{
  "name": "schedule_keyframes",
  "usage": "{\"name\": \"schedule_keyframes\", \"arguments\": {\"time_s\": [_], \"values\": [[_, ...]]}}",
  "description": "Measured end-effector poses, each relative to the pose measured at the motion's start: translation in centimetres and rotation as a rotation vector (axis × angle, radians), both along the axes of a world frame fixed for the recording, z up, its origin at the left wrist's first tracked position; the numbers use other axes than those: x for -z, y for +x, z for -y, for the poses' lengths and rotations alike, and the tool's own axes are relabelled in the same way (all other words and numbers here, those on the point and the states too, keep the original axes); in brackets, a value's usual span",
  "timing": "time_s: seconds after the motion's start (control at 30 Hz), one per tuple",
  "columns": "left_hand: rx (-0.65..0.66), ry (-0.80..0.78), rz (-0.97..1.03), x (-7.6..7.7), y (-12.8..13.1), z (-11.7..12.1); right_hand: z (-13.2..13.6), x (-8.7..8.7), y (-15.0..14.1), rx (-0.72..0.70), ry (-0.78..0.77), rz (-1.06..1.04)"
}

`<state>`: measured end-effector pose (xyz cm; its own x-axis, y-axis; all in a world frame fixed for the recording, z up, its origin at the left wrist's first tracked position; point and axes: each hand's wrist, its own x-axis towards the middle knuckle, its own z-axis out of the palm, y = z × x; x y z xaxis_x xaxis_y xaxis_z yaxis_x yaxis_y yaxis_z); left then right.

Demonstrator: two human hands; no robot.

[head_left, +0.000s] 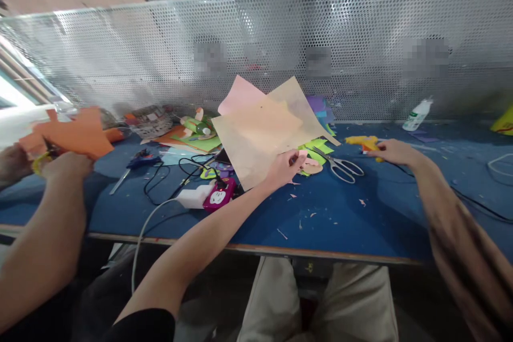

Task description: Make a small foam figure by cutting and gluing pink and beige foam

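Note:
My left hand is closed in a pinch at the edge of a pink paper cut-out, which lies over a peach-coloured piece and bright green paper scraps. Part of the cut-out is hidden by my fingers. My right hand is wrapped round the handle of a yellow hot glue gun that points left, low over the table. Between my hands lies a pair of scissors with grey handles. Behind my left hand, a large cream paper sheet rests over a pink sheet.
On the left, a co-worker's hands cut orange paper. A magenta power strip with a white plug and cables lies left of my forearm. Another glue gun, a paper basket and a white bottle stand or lie farther back. A perforated metal screen edges the table.

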<state>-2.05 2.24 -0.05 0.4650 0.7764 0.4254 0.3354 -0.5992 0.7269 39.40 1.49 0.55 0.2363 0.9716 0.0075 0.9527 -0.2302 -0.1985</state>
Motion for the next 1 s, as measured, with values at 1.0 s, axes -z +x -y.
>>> {"name": "schedule_keyframes", "arguments": {"time_s": [1.0], "values": [[0.182,-0.556,0.959,0.4,0.9,-1.1,0.4,1.0,-10.4,-0.292,-0.034,0.047]]}}
